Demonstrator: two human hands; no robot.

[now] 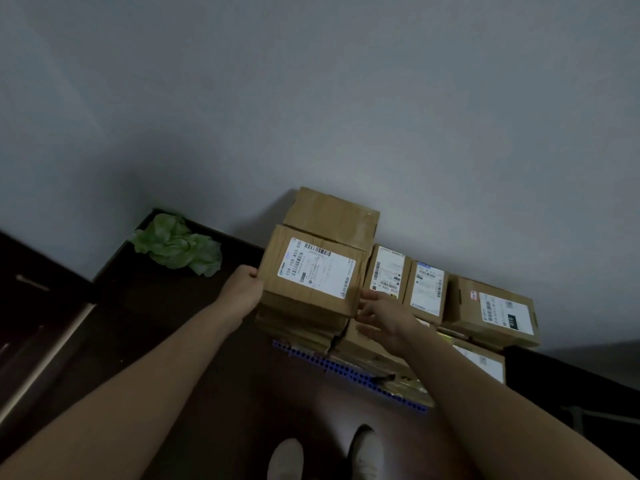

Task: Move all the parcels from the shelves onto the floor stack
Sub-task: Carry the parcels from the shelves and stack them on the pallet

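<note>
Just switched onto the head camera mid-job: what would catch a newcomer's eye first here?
The parcel with the big white label, atop the floor stack by the wall: the left hand holds its left edge, the right hand is spread open at its right side. Lower labelled parcels sit to its right, above a blue mat. Crumpled green wrapping lies in the corner, left.

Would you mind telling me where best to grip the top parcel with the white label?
By its left and right side faces, a hand from each side: the top parcel lies flat and wide, another parcel behind it. The left hand grips its left edge; the right hand is open at its right side.
</note>
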